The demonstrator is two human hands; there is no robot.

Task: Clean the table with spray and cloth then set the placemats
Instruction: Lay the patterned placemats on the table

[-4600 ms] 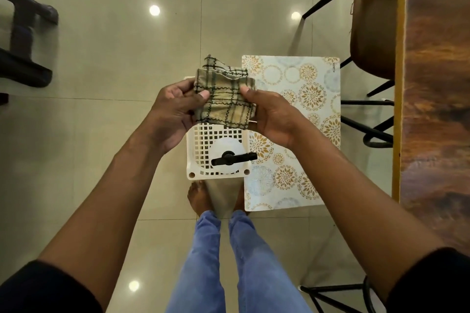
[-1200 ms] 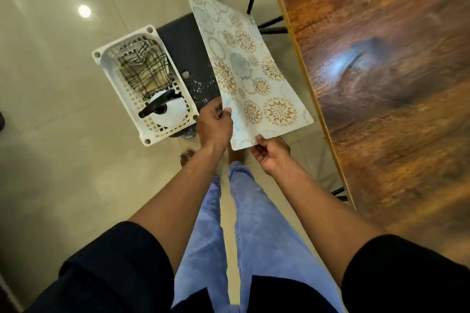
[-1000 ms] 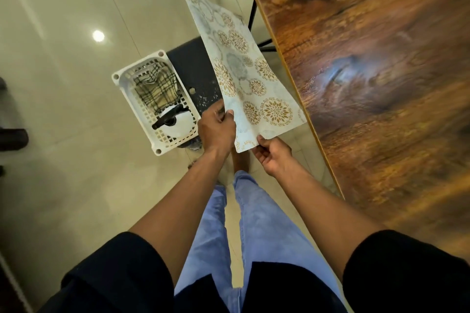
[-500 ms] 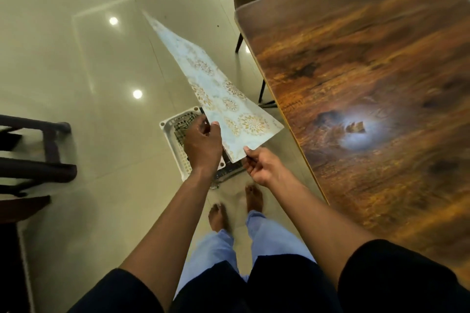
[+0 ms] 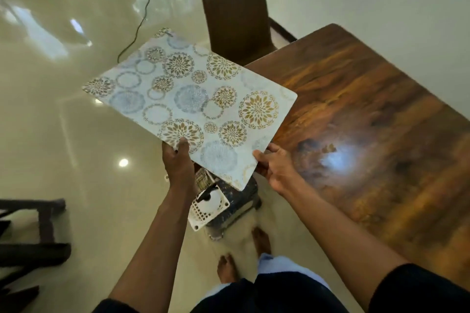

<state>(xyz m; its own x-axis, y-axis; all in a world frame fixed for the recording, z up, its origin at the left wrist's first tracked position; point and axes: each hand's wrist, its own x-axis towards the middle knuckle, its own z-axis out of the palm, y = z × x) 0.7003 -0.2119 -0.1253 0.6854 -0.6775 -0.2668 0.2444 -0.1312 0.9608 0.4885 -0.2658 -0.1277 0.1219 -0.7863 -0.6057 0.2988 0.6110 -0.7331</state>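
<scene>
**Bringing the placemat flat onto the table**

The placemat [image 5: 193, 107] is in the air, off the table's near-left edge, with only its far right corner overlapping the table [image 5: 368, 122] top in this view. The left hand [image 5: 178, 160] pinches the mat's near edge, thumb on the patterned face and fingers hidden beneath; the right hand [image 5: 274, 165] grips the near right edge by the corner, fingers curled under it. Both hold firmly, nothing else in either hand.

The mat looks fairly stiff, so it should carry level without sagging. To do this well, swing it rightward over the table, keep both near corners at the same height, and lower the far edge first so it lands square to the table's side. The basket [image 5: 207, 207] with the spray bottle [image 5: 209, 198] sits on a stool [image 5: 239, 201] beside the table, below the mat; keep the near edge clear of it. The chair [image 5: 236, 20] stands at the table's far end.
</scene>
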